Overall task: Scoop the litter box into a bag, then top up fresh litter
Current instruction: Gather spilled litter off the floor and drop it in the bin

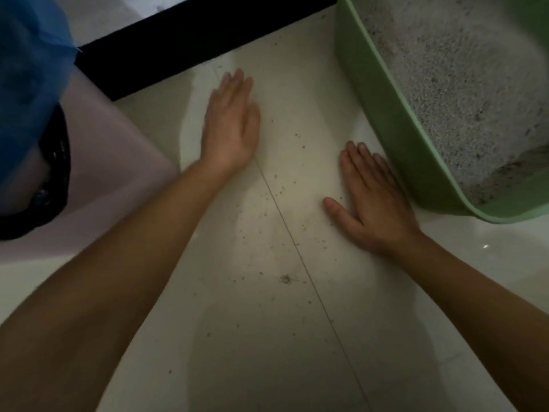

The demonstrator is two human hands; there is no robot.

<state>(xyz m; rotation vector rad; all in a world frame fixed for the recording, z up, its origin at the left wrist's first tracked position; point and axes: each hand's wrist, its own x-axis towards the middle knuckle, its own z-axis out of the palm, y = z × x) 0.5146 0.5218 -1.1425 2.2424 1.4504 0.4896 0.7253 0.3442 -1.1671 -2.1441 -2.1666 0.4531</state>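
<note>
- Blue bag (29,69), far left: thin translucent film, judged light, limp and easy to tear. It would best be taken at its mouth, which is out of view.
- Pale bin (118,150) with a black liner (56,173), left, just below the bag and well apart from both hands.
- Left hand (230,126): palm down over the floor (267,337), fingers straight and together, gripping nothing. It is slightly blurred, so contact with the tile cannot be confirmed.
- Stray grains (286,279): scattered on the tile between and nearer than the two hands. They are loose and small, and look easier to sweep than to pinch.
- Right hand (374,200): flat on the floor, fingers extended, thumb spread, empty. Its outer edge lies just beside the box wall; whether they touch cannot be told.
- Litter box (386,114), right and far: green plastic with sloping walls and a rolled rim. It is judged stiff and, being filled, heavy. The rim offers the surest hold, preferably with both hands.
- Litter (460,84), inside the box: pale, granular and free-flowing, likely to spill if the box is tilted.
</note>
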